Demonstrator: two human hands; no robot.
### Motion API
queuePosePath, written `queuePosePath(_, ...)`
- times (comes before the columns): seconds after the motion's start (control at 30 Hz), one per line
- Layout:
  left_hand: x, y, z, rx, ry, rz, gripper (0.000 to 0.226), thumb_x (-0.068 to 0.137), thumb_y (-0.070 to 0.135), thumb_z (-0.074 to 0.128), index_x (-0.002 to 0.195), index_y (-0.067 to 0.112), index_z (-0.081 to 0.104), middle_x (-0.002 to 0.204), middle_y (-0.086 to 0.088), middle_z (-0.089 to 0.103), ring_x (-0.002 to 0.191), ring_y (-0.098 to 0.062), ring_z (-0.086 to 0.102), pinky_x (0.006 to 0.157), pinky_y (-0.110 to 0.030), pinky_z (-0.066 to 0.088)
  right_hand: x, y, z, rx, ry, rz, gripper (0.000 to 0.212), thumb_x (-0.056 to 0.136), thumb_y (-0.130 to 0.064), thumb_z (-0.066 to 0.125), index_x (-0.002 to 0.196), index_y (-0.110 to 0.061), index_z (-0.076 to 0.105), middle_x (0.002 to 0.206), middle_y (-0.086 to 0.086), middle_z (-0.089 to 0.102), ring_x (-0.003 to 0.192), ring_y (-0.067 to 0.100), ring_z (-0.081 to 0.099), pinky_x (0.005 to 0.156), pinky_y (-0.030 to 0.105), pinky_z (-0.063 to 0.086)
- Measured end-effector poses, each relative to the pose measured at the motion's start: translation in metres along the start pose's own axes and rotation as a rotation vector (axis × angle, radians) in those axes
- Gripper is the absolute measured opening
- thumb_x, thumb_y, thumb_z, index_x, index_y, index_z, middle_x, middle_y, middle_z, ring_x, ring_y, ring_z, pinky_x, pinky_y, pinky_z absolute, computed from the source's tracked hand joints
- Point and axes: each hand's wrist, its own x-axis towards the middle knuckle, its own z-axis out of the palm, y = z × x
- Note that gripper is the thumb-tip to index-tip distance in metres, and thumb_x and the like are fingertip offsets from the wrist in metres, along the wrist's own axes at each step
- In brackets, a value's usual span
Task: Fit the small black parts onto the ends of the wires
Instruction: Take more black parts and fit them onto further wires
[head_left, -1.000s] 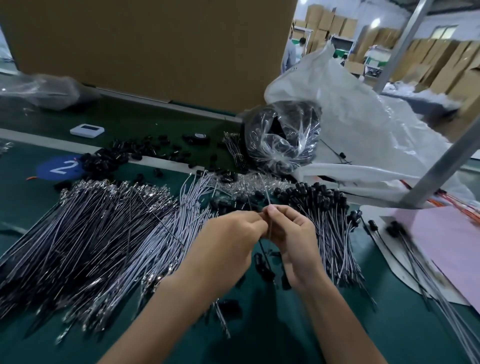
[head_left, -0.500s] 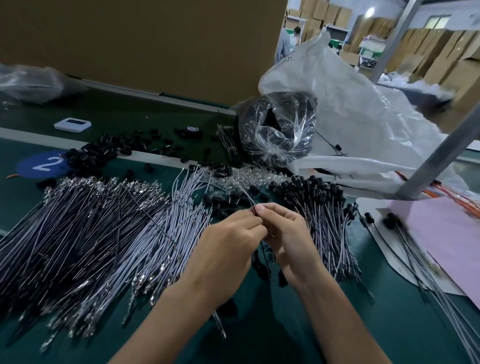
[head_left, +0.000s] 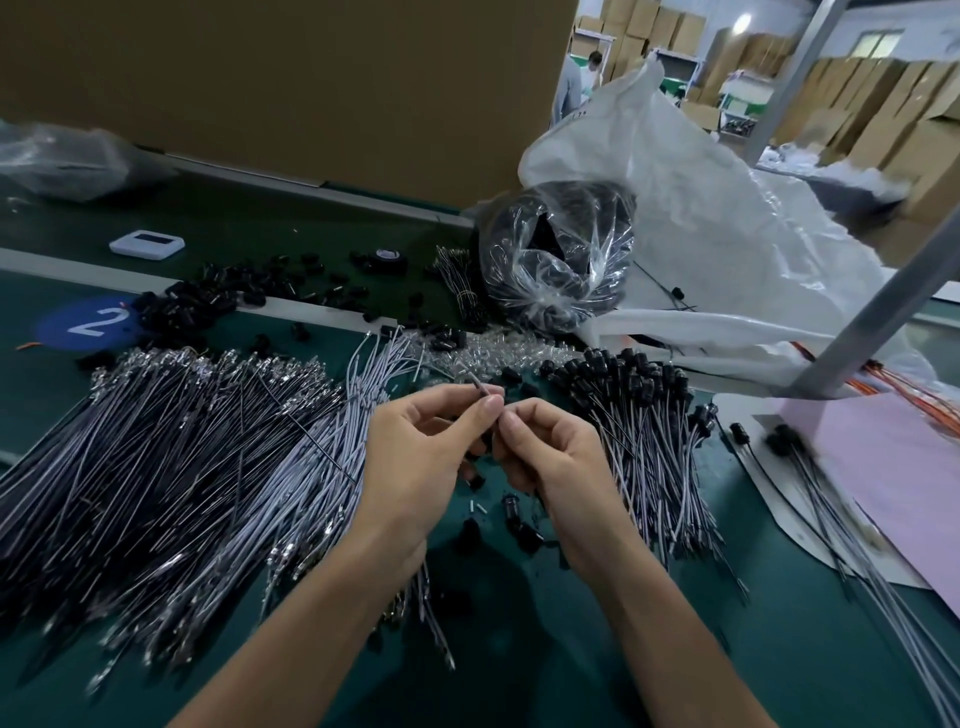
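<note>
My left hand (head_left: 415, 462) and my right hand (head_left: 550, 457) meet at the middle of the green table, fingertips close together. Both pinch one thin wire (head_left: 477, 382) whose bare end sticks up past my left fingertips. Whether a black part sits between my fingers is hidden. A big heap of bare grey wires (head_left: 171, 467) lies to the left. To the right lies a bundle of wires with black caps fitted (head_left: 639, 415). Loose black parts (head_left: 519, 525) lie on the table under my hands.
More black parts (head_left: 208, 301) are scattered at the back left beside a blue "2" sticker (head_left: 83, 322). A clear bag of black parts (head_left: 561, 254) and a large white plastic bag (head_left: 727, 223) stand behind. Pink paper (head_left: 893, 467) and a metal post (head_left: 883, 317) are at right.
Both hands stayed together at the same spot, turning slightly. The wire end now pokes up and to the left above my left fingertips.
</note>
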Motion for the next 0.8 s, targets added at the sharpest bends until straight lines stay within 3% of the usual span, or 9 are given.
queuePosePath(0.13, 0.003, -0.001, -0.003, -0.109, 0.066, -0.014, 0.015, 0.064, 0.027, 0.078, 0.077, 0.02, 0.08, 0.075, 0.0, 0.076, 0.059, -0.007, 0.065, 0.05, -0.016, 0.048, -0.001, 0.001, -0.001, -0.03, 0.04, -0.032, 0.012, 0.094, -0.011, 0.062, 0.085, -0.004, 0.068, 0.067, 0.001, 0.067, 0.054, 0.007, 0.054, 0.051, 0.016, 0.042)
queuePosePath(0.33, 0.006, -0.002, -0.007, -0.165, 0.104, -0.017, 0.021, 0.067, 0.025, 0.077, 0.086, 0.016, 0.079, 0.077, 0.003, 0.075, 0.058, -0.004, 0.062, 0.05, -0.016, 0.048, -0.001, 0.003, 0.0, -0.142, 0.078, -0.115, 0.008, 0.09, -0.007, 0.067, 0.083, -0.006, 0.072, 0.071, 0.011, 0.07, 0.06, 0.013, 0.061, 0.058, 0.02, 0.049)
queuePosePath(0.53, 0.008, -0.005, -0.005, -0.089, 0.108, -0.002, 0.006, 0.078, 0.015, 0.077, 0.083, 0.019, 0.079, 0.075, 0.003, 0.075, 0.059, -0.005, 0.062, 0.051, -0.016, 0.049, 0.0, 0.005, 0.001, -0.172, 0.112, -0.164, 0.004, 0.088, -0.004, 0.069, 0.087, -0.005, 0.073, 0.073, 0.007, 0.072, 0.061, 0.014, 0.066, 0.059, 0.021, 0.052)
queuePosePath(0.67, 0.012, -0.001, -0.008, 0.095, 0.069, -0.003, 0.021, 0.081, 0.013, 0.078, 0.1, 0.02, 0.075, 0.079, 0.006, 0.076, 0.067, -0.006, 0.067, 0.057, -0.018, 0.052, 0.003, 0.008, -0.001, -0.148, 0.209, -0.183, 0.006, 0.089, -0.002, 0.068, 0.086, -0.006, 0.071, 0.07, 0.004, 0.071, 0.059, 0.012, 0.066, 0.058, 0.02, 0.052)
queuePosePath(0.8, 0.046, 0.008, -0.01, 0.595, 0.078, 0.122, 0.044, 0.085, 0.013, 0.076, 0.125, 0.022, 0.061, 0.084, 0.016, 0.071, 0.08, -0.003, 0.067, 0.073, -0.023, 0.054, 0.008, 0.012, -0.01, -0.136, 0.4, -0.197, 0.009, 0.09, -0.005, 0.067, 0.085, -0.012, 0.07, 0.071, 0.002, 0.071, 0.061, 0.01, 0.065, 0.057, 0.02, 0.051)
